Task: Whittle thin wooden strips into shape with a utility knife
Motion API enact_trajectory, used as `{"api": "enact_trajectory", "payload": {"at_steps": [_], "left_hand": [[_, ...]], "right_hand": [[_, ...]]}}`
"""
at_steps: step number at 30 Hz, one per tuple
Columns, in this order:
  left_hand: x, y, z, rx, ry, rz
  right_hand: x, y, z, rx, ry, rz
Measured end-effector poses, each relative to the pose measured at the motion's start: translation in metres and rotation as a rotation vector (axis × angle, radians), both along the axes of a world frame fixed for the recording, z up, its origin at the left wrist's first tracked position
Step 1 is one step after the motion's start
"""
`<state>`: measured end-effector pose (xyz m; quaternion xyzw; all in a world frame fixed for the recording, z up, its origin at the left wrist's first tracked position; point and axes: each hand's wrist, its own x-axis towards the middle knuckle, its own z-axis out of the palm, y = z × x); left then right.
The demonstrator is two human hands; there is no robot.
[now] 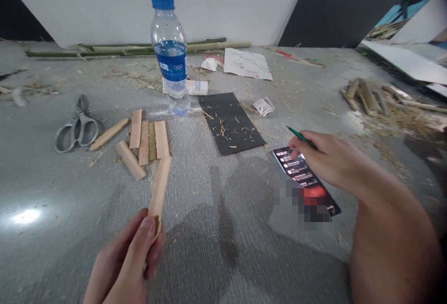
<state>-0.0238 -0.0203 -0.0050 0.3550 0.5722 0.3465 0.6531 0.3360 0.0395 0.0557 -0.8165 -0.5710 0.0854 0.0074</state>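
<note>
My left hand (134, 248) is closed around the lower end of a pale bamboo strip (161, 185), which points away from me. The strip's far end overlaps or meets the near edge of several short bamboo pieces (144, 143) lying side by side. To the right, my right hand (314, 148) grips a slim green pencil (298, 135), its dark tip pointing left. Under those fingers lies a phone (316, 187) with its screen lit; whether a fingertip touches it I cannot tell. Part of the phone is blurred out by blocks.
Grey-handled scissors (77, 129) lie at left. A water bottle (171, 62) stands beyond the bamboo pieces. A black sheet (232, 124) carries shavings. Behind are bamboo poles (122, 51), a white printed paper (246, 64) and crumpled tissue (209, 64). Bamboo offcuts (365, 97) are piled at right.
</note>
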Motion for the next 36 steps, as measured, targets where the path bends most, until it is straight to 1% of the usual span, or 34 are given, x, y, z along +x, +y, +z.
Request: {"api": "enact_trajectory", "payload": {"at_steps": [3,7,9,13,16,23,28,31,36], "left_hand": [[-0.001,0.001,0.001,-0.012,-0.008,0.004],[0.000,0.001,0.003,-0.018,-0.007,0.055],[0.001,0.000,0.004,-0.025,-0.005,0.072],[0.005,-0.003,0.006,0.006,0.005,0.101],[0.006,-0.004,0.007,0.030,0.011,0.106],[0.004,-0.003,0.005,0.032,0.007,0.093],[0.005,-0.004,0.005,0.017,0.014,0.098],[0.003,-0.004,0.004,0.010,0.022,0.102],[0.001,-0.002,0.003,0.023,0.025,0.069]], "right_hand": [[0.000,-0.004,0.001,-0.056,0.034,0.003],[-0.002,-0.006,-0.001,-0.109,0.110,0.062],[-0.006,-0.004,-0.001,-0.080,0.133,0.074],[-0.013,0.001,0.004,0.056,0.131,0.054],[-0.014,0.002,0.006,0.084,0.091,0.019],[-0.014,0.001,0.008,0.039,0.049,-0.027],[-0.013,0.004,0.004,0.025,0.063,-0.024],[-0.009,0.003,0.001,-0.019,0.058,-0.021],[0.003,-0.004,-0.001,-0.083,0.078,-0.006]]}}
